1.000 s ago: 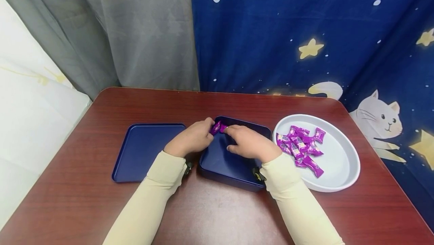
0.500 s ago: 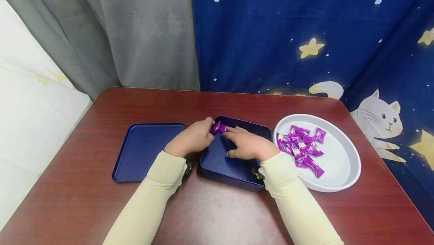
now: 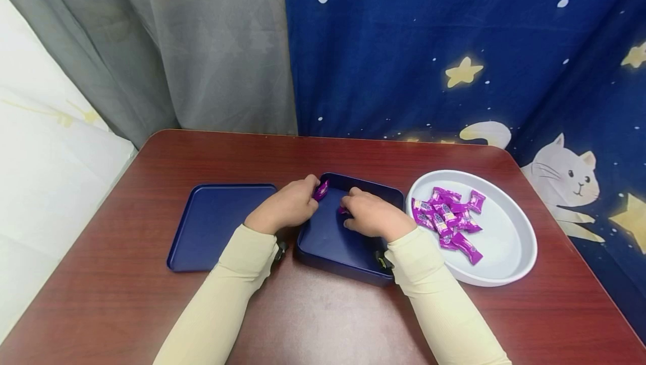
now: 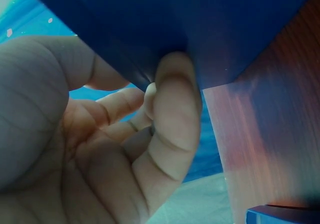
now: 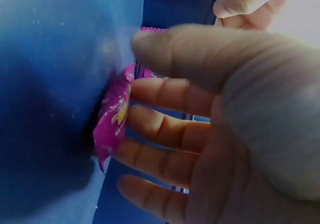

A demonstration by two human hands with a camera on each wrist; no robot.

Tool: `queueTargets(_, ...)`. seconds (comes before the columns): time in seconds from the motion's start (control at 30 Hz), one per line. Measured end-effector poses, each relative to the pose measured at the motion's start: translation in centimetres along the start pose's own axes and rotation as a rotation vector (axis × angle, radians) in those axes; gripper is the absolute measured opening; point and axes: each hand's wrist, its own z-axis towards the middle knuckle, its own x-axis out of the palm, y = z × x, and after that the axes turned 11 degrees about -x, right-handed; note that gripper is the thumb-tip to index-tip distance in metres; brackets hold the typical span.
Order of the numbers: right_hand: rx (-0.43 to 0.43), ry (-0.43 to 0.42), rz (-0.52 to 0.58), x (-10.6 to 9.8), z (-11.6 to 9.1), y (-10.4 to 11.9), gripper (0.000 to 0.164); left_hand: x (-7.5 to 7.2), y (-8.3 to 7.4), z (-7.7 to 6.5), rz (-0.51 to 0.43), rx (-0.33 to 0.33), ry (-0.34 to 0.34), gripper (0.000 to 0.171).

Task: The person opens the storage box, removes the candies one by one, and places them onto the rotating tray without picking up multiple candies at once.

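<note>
A dark blue open box (image 3: 338,247) stands between the hands. My left hand (image 3: 287,205) grips its left wall near the back corner, and in the left wrist view bent fingers press its outside. One purple wrapped candy (image 3: 321,190) lies in the box's back left corner, beside the left fingertips. Inside the box, my right hand (image 3: 373,213) touches a second purple candy (image 5: 114,119) with its fingertips. These fingers look fairly straight in the right wrist view, and the thumb stays apart from that candy. From above, the right hand hides most of it.
A white oval tray (image 3: 504,241) with several purple candies (image 3: 446,213) stands close to the box's right side. Left of the box, a flat dark blue lid (image 3: 217,222) lies on the brown table (image 3: 323,320). Curtains (image 3: 232,45) hang behind the table.
My right hand has drawn its candy away from the one in the back left corner, toward the right and front. The left hand has kept its place on the box.
</note>
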Motion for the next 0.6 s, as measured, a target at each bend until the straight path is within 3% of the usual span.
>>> queueTargets(0.1,-0.019,-0.014,-0.018,0.11,-0.06,-0.05,0.012,-0.03,0.02,-0.02,0.001,-0.003,0.002,0.039)
queueTargets(0.27,-0.019,-0.029,-0.018,0.24,-0.26,-0.13,0.009,-0.06,-0.09,-0.06,-0.001,-0.009,0.008,0.04)
queueTargets(0.5,0.066,-0.014,0.02,0.24,-0.34,-0.14,0.031,-0.06,-0.12,-0.1,-0.003,-0.01,0.009,0.039)
queueTargets(0.6,0.072,0.011,-0.001,0.21,-0.27,-0.11,0.029,-0.08,-0.11,-0.16,-0.002,-0.017,0.012,0.039)
